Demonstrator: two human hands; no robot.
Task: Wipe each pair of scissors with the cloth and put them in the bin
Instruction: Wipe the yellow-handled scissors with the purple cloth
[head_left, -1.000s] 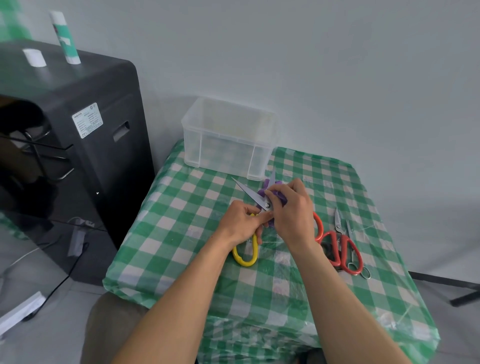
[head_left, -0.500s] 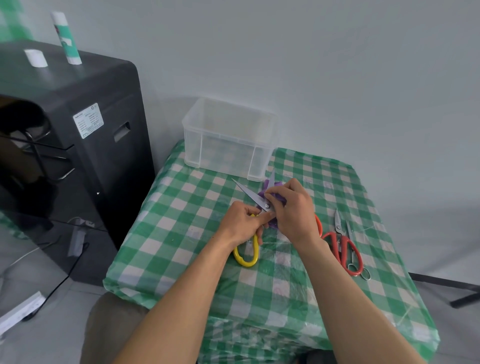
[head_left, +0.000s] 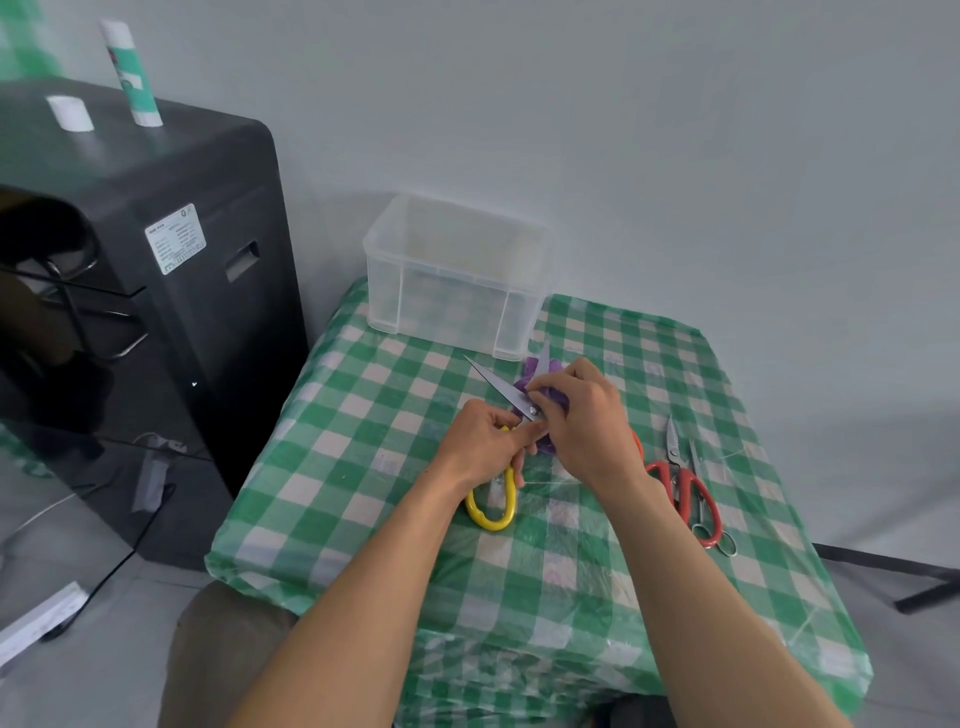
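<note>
My left hand (head_left: 485, 441) grips the yellow-handled scissors (head_left: 492, 506) near the pivot; their blades are spread open and point away from me. My right hand (head_left: 584, 421) pinches the purple cloth (head_left: 530, 371) around the right blade. The clear plastic bin (head_left: 457, 275) stands at the table's back left, just beyond the blade tips. Red-handled scissors (head_left: 685, 488) lie on the table right of my right hand, with small metal scissors (head_left: 701, 499) beside them. An orange handle (head_left: 637, 444) peeks out from under my right wrist.
The table (head_left: 363, 467) wears a green-and-white checked cover. A black machine (head_left: 171, 270) stands to its left with a glue stick (head_left: 130, 73) and white cap (head_left: 70, 111) on top. Cables lie on the floor at left.
My right hand with the cloth has shifted slightly along the right blade. My left hand and the scissors stay almost where they were.
</note>
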